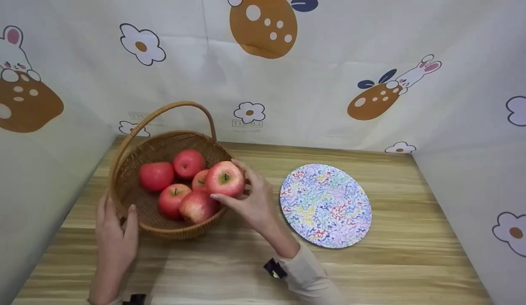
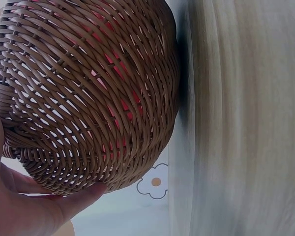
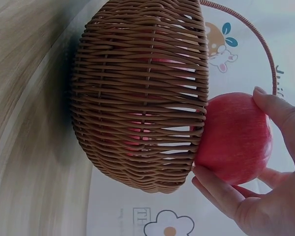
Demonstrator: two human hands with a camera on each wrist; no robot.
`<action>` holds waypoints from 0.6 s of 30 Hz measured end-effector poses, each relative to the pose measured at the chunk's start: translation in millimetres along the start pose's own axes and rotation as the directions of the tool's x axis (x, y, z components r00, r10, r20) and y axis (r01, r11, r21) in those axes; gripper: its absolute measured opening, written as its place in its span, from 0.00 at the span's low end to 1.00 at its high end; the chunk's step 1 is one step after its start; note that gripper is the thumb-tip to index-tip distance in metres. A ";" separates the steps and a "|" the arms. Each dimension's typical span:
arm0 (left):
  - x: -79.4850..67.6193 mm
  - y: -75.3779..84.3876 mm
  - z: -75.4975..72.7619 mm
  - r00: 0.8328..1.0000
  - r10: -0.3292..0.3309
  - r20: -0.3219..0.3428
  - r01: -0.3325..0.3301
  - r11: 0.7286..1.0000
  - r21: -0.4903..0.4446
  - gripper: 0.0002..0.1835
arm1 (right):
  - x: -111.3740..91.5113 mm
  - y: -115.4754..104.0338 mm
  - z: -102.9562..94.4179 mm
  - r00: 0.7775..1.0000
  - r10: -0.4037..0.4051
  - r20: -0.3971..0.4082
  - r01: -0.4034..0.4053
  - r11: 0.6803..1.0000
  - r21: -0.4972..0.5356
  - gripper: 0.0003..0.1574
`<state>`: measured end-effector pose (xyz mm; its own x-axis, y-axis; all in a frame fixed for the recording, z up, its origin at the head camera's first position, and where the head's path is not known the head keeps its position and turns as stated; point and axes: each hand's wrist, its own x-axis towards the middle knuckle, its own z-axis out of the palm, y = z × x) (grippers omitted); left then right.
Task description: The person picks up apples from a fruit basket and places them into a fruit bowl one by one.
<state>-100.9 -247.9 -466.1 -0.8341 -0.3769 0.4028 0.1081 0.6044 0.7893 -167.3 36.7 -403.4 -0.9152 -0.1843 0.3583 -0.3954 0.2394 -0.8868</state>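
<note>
- Nearest the viewer: a black wrist device (image 1: 135, 299) at the left wrist; a second black device (image 1: 274, 269) at the cuff of the light right sleeve (image 1: 309, 271).
- Left hand (image 1: 118, 241): holds the basket at its near left rim. Grip parted, thumb and fingers on either side of the handle's foot; fingers lie along the outer weave.
- Right hand (image 1: 256, 203): grip closed to the width of one red apple (image 1: 224, 180), thumb on the near side, fingers on the far side.
- That apple sits at the right rim of the basket, stem end up; whether it touches the rim cannot be determined.
- Wicker basket (image 1: 182, 233): brown, round, standing on the counter, its arched handle (image 1: 186, 103) upright. Five further apples (image 1: 157, 176) lie inside, one of them partly hidden by the held one.
- Round board (image 1: 326, 205): flat on the counter, right of the basket and apart from it; white ground with multicoloured squiggles.
- Counter (image 1: 394, 271): wood-grain surface.
- Farthest: pale sheeting (image 1: 313, 106) behind and at both sides, printed with white flowers, rabbits and spotted brown fruit shapes.
</note>
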 end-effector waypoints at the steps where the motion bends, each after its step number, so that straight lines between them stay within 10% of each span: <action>1: 0.2 0.2 0.0 1.000 -0.004 0.002 0.004 1.000 0.006 0.33 | -0.4 0.2 -1.1 1.000 0.001 -0.001 -0.001 1.000 -0.009 0.48; 18: 0.2 2.4 -0.2 0.999 -0.034 0.014 0.034 0.999 0.025 0.33 | -7.3 1.6 -12.1 0.997 -0.013 -0.073 0.012 1.000 -0.011 0.46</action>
<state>-100.8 -246.6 -464.0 -0.8448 -0.3874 0.3691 0.0664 0.6085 0.7908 -162.2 50.0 -403.9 -0.9132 -0.1178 0.3901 -0.4075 0.2478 -0.8790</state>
